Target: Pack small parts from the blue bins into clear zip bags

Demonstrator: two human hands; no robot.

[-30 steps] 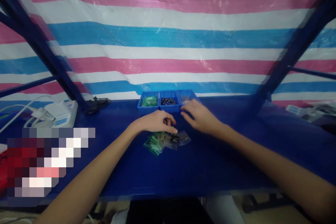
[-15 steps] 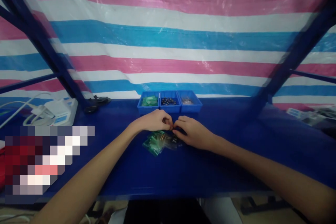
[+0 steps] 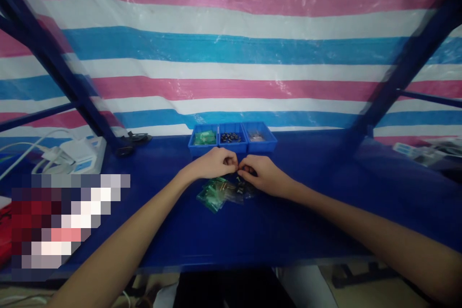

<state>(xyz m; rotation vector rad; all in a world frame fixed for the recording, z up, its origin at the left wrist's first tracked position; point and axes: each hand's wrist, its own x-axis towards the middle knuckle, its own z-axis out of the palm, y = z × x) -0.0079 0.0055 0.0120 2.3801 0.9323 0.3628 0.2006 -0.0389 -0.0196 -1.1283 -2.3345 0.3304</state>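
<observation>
My left hand (image 3: pixel 221 162) and my right hand (image 3: pixel 260 171) meet fingertip to fingertip above the blue table (image 3: pixel 231 236). Both are pinched closed; whatever lies between the fingertips is too small to make out. Just below them is a pile of small clear bags: green-tinted bags (image 3: pixel 212 196) on the left, and bags with brass-coloured and dark small parts (image 3: pixel 233 191) on the right. Behind my hands stand three joined blue bins. The left bin (image 3: pixel 202 151) holds green bags, the middle one (image 3: pixel 233 148) small dark parts, the right one (image 3: pixel 265 146) pale small pieces.
At the left lie a white power strip (image 3: pixel 94 154) with plugs and cables, and a dark object (image 3: pixel 137 137) near the frame post. A pixelated patch covers the near left. Blue posts (image 3: pixel 407 67) flank a striped sheet (image 3: pixel 231 48). More cables lie far right.
Both hands have risen slightly away from the bag pile, still pinched together, and more of the dark parts show beneath. The view has shifted a little.
</observation>
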